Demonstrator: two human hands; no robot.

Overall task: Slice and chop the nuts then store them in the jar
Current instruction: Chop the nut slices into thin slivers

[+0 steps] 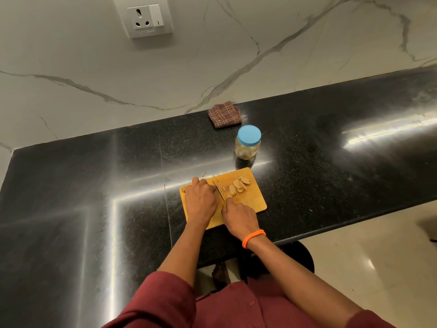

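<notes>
The right hand (238,215) gripped the knife (220,192); left hand (201,197) fingers pinned small, hard, skittish nuts (237,185); best held from above.

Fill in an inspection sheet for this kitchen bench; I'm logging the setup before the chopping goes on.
Surface: black counter, glossy, with light glare.
Job's things: board near the front edge; nuts sliced on its far right; knife blade on the board; jar beyond the board, blue lid on.
Clutter: folded checked cloth by the wall; a few bits off the board's far left corner.
Grippers: right hand grips the knife handle; left hand curled beside the blade, what it holds is hidden.
Cables: nothing seen.
Surroundings: marble wall, socket, pale floor.
</notes>
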